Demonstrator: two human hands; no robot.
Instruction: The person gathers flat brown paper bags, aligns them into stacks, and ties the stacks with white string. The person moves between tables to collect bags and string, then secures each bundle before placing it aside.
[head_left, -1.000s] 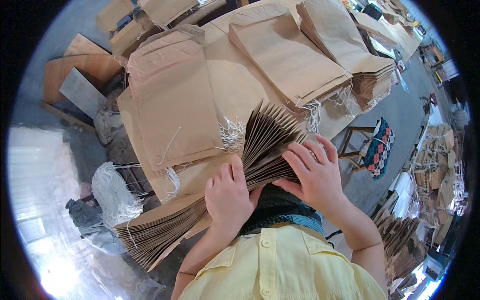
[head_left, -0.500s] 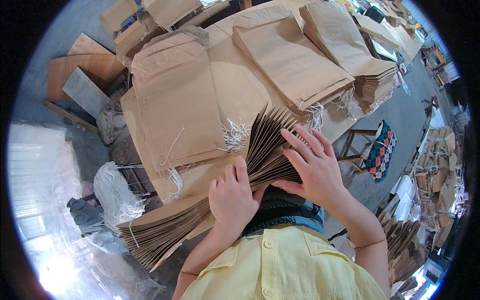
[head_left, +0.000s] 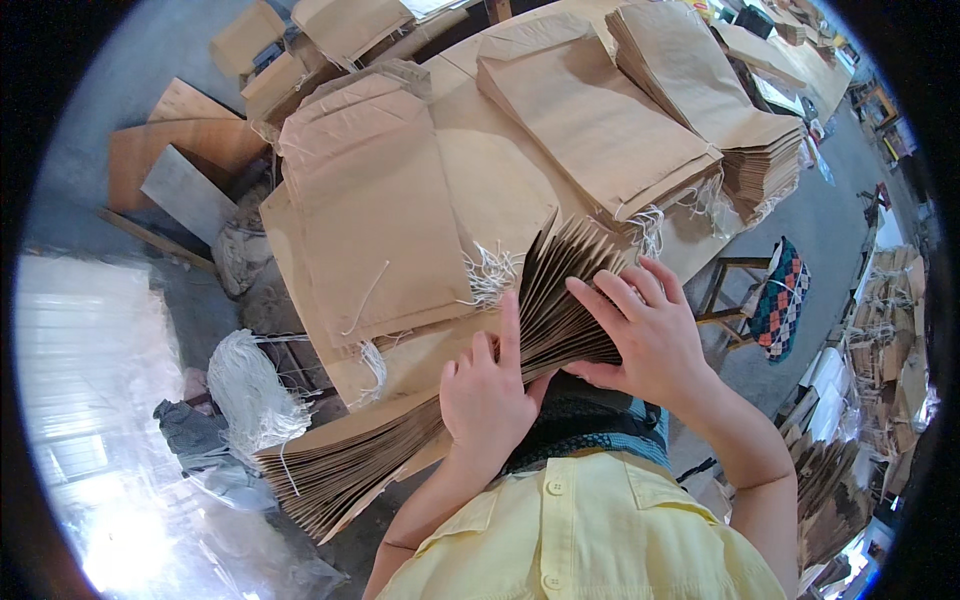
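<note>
One bundle of brown paper (head_left: pixel 350 460) is held before the yellow shirt (head_left: pixel 600 520), slanting across the near edge of the counter (head_left: pixel 505 200). Its middle is clasped by the left hand (head_left: pixel 485 395), whose index finger has been straightened along the fan since a moment ago. By the right hand (head_left: pixel 650 335), with fingers spread, the fanned end is touched; whether any sheet is pinched cannot be told. The dark gap among the folds has been narrowed, so the edges seem more evenly spread for handling.
</note>
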